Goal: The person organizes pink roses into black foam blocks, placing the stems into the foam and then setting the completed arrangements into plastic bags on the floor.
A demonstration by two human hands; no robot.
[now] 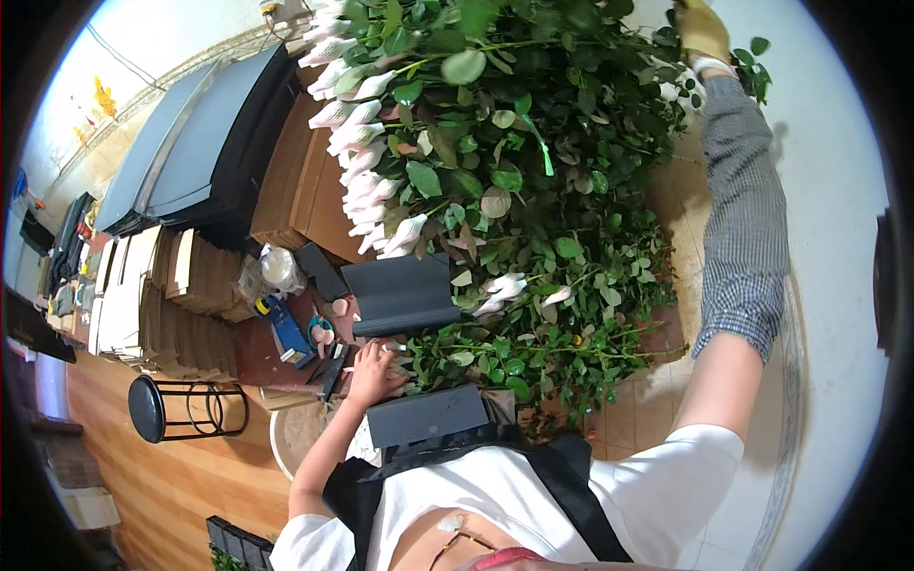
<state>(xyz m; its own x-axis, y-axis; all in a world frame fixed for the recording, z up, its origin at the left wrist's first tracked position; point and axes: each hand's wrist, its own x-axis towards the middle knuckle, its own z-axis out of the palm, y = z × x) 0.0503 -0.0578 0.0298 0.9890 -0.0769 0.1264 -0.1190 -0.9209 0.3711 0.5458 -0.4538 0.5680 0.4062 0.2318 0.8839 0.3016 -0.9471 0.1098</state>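
My left hand [374,372] lies at the bud end of a small bunch of leafy rose stems [514,357], its fingers stretched out and slightly bent against the pale bud tips. The bunch lies between a dark folded board [402,293] and a dark panel [428,417] close to my body. My right hand [705,34], in a yellow glove with a checked sleeve over the forearm, reaches to the far right among the stem ends of the large rose pile [562,143]. Its fingers are partly cut off and hidden, with leaves on both sides. White netted rose buds [360,162] line the pile's left side.
Left of the pile are a blue box [286,331], teal-handled scissors [319,328] and a clear plastic bag [280,269]. Cardboard stacks [181,295] and large dark box stacks [205,133] stand behind. A black stool [148,409] is on the floor; a white wall [828,190] rises at right.
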